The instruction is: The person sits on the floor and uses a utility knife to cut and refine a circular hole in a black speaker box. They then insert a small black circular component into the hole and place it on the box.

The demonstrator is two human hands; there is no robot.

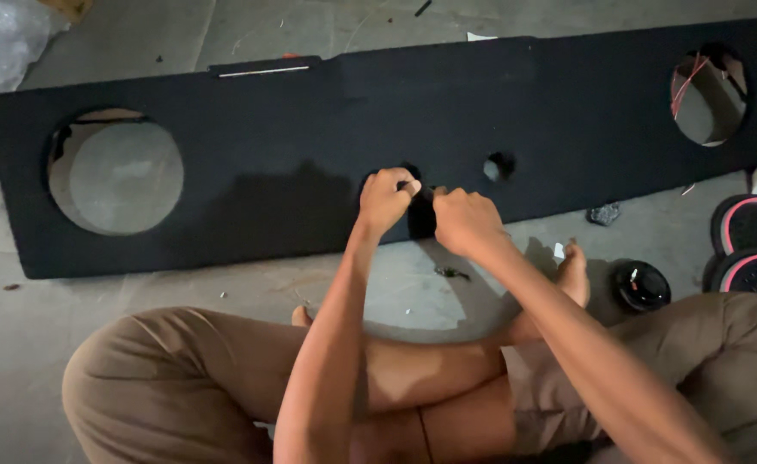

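A long black carpeted panel [310,146] lies on the concrete floor in front of me, with a large round hole [116,172] at its left end, another round hole [709,94] at its right end and a small hole [498,166] near the middle. My left hand [384,199] and my right hand [464,219] are both closed at the panel's near edge, close together. Between them they grip a small dark object [416,189] over a small opening; what it is cannot be made out.
I sit cross-legged in brown trousers, one bare foot [574,273] by the panel. A small black round speaker [641,285] lies on the floor at the right, two black speaker grilles with pink rims [752,249] beyond it. Clear plastic wrap [5,39] sits top left.
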